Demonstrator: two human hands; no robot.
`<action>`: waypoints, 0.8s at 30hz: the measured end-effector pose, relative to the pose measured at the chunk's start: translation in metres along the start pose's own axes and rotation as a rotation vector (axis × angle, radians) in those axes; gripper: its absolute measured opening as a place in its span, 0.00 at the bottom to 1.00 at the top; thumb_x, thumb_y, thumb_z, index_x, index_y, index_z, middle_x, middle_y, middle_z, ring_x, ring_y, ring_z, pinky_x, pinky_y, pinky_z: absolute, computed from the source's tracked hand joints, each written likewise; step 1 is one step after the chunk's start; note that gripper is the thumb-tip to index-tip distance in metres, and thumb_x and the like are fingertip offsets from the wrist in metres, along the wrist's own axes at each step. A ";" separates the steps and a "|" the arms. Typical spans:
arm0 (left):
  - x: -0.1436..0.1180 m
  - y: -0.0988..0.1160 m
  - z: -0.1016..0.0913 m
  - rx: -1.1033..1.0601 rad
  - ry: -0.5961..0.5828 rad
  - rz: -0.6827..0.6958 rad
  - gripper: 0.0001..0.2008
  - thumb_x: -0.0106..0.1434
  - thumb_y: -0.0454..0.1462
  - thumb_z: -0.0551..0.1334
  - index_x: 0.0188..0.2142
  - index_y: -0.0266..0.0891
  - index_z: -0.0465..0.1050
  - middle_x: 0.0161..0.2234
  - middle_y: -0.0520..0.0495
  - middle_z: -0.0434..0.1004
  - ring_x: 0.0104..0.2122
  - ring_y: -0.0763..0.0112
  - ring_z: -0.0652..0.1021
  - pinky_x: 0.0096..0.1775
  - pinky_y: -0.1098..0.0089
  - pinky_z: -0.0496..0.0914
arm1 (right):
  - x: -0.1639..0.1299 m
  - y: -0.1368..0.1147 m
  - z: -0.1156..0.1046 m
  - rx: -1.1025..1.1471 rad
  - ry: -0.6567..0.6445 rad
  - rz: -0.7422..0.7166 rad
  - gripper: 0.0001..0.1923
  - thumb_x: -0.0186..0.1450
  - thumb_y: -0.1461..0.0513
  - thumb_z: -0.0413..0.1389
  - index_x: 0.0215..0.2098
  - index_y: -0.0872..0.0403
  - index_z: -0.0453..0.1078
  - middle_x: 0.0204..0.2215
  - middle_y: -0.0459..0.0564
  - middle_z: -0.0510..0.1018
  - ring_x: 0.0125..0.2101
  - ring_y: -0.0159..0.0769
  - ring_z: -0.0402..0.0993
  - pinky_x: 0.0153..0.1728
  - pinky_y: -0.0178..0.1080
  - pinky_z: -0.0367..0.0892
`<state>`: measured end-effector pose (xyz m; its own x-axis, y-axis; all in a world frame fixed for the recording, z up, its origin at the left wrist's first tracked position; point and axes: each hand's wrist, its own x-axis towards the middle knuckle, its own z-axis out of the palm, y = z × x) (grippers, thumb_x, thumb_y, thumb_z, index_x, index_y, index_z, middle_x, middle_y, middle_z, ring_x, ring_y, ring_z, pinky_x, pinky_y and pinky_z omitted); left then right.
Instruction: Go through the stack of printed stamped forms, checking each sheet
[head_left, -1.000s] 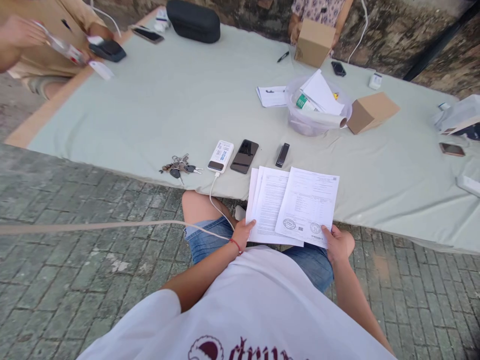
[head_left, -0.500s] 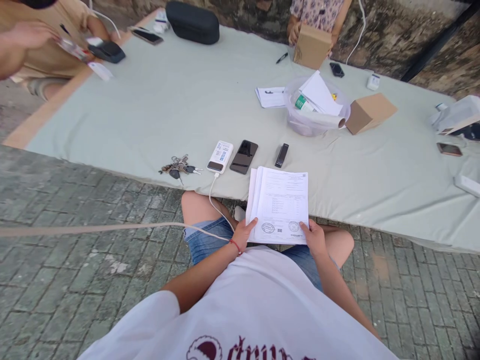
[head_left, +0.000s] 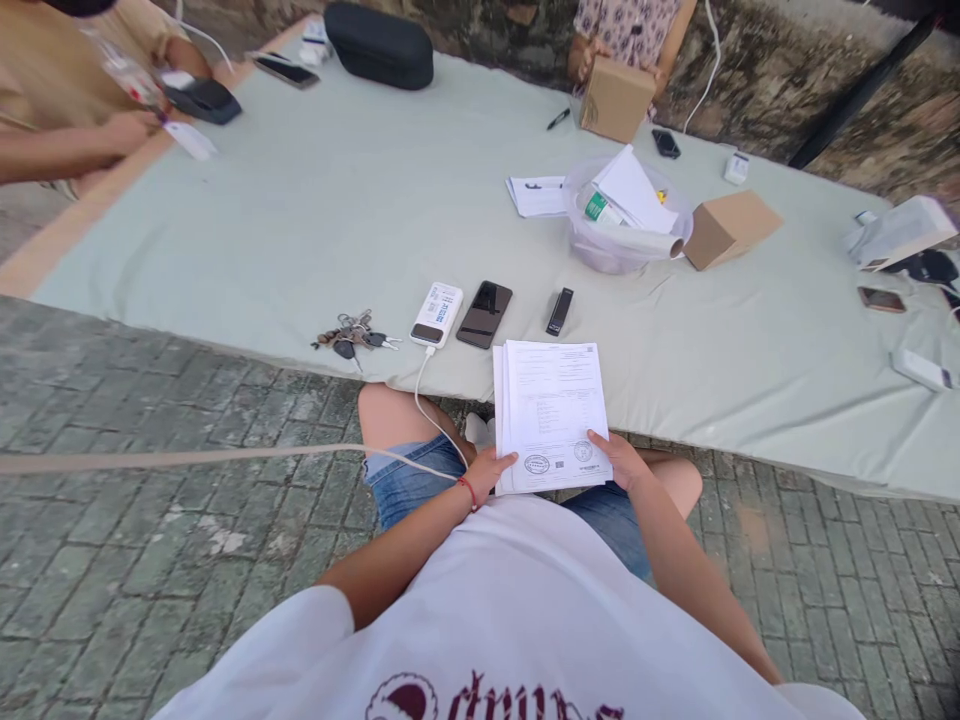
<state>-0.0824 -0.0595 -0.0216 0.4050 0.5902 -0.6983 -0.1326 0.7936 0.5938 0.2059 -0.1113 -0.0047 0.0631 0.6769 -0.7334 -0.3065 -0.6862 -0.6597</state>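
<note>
Outdoor paperwork station, cloth-covered table (head_left: 315,220), brick paving (head_left: 135,560)

Soft even daylight, faint shadows, sharp centre, bowed edges

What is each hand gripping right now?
Left hand: closed on the stack of printed papers, lower left corner.
Right hand: closed on the same stack, lower right corner.
</note>
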 end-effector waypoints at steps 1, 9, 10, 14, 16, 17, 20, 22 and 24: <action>0.000 0.000 0.000 0.027 -0.023 -0.009 0.39 0.35 0.54 0.82 0.43 0.34 0.82 0.48 0.33 0.85 0.54 0.40 0.81 0.63 0.44 0.69 | 0.004 -0.001 0.000 0.041 -0.051 0.031 0.27 0.58 0.47 0.71 0.48 0.54 0.78 0.46 0.59 0.86 0.44 0.52 0.84 0.49 0.53 0.79; 0.014 0.036 -0.002 0.081 0.148 0.264 0.37 0.44 0.55 0.80 0.48 0.36 0.78 0.52 0.34 0.83 0.54 0.44 0.81 0.60 0.45 0.71 | 0.012 0.013 0.032 0.031 -0.050 -0.029 0.29 0.50 0.53 0.76 0.47 0.54 0.81 0.50 0.58 0.84 0.50 0.55 0.83 0.58 0.56 0.75; 0.014 0.043 -0.002 0.064 0.127 0.269 0.37 0.44 0.54 0.80 0.48 0.36 0.79 0.52 0.34 0.83 0.53 0.44 0.81 0.60 0.45 0.72 | 0.009 0.017 0.034 0.011 -0.039 -0.058 0.28 0.51 0.52 0.76 0.47 0.53 0.81 0.50 0.57 0.84 0.51 0.55 0.83 0.58 0.56 0.75; 0.014 0.066 0.007 -0.031 0.039 0.224 0.36 0.41 0.49 0.82 0.47 0.34 0.81 0.49 0.34 0.84 0.51 0.43 0.82 0.59 0.43 0.72 | -0.004 0.018 0.036 -0.074 0.040 -0.147 0.28 0.53 0.48 0.73 0.47 0.52 0.82 0.49 0.56 0.85 0.50 0.57 0.82 0.58 0.60 0.74; 0.014 0.078 0.017 -0.055 0.000 0.249 0.35 0.40 0.47 0.83 0.45 0.33 0.82 0.48 0.34 0.85 0.51 0.42 0.82 0.59 0.42 0.72 | -0.010 0.006 0.032 -0.122 0.099 -0.218 0.28 0.54 0.46 0.72 0.46 0.53 0.82 0.48 0.56 0.85 0.51 0.57 0.82 0.58 0.60 0.74; 0.015 0.086 0.024 -0.052 -0.028 0.286 0.34 0.39 0.46 0.83 0.45 0.33 0.83 0.48 0.34 0.85 0.52 0.42 0.82 0.59 0.42 0.72 | -0.013 -0.004 0.030 -0.145 0.125 -0.272 0.28 0.54 0.46 0.72 0.46 0.53 0.81 0.49 0.56 0.85 0.52 0.56 0.81 0.58 0.59 0.73; 0.020 0.116 0.045 0.025 -0.129 0.425 0.32 0.40 0.45 0.82 0.44 0.34 0.84 0.47 0.36 0.86 0.52 0.42 0.81 0.59 0.43 0.72 | -0.020 -0.044 0.026 -0.212 0.206 -0.485 0.27 0.58 0.46 0.70 0.50 0.52 0.80 0.53 0.55 0.83 0.58 0.52 0.77 0.63 0.54 0.70; 0.025 0.139 0.058 0.122 -0.185 0.538 0.30 0.41 0.46 0.81 0.42 0.34 0.84 0.46 0.38 0.86 0.53 0.43 0.81 0.59 0.44 0.72 | -0.023 -0.071 0.025 -0.257 0.263 -0.620 0.27 0.60 0.47 0.68 0.52 0.51 0.78 0.54 0.54 0.82 0.60 0.50 0.76 0.65 0.53 0.67; 0.030 0.162 0.067 0.243 -0.237 0.646 0.29 0.44 0.47 0.80 0.43 0.34 0.83 0.47 0.38 0.86 0.55 0.44 0.80 0.60 0.45 0.71 | -0.025 -0.093 0.025 -0.281 0.287 -0.730 0.29 0.61 0.47 0.67 0.56 0.51 0.76 0.55 0.54 0.82 0.61 0.49 0.74 0.67 0.53 0.64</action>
<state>-0.0311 0.0767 0.0800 0.5024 0.8599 -0.0899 -0.2180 0.2266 0.9493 0.2091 -0.0575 0.0786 0.4056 0.9092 -0.0937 0.1519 -0.1682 -0.9740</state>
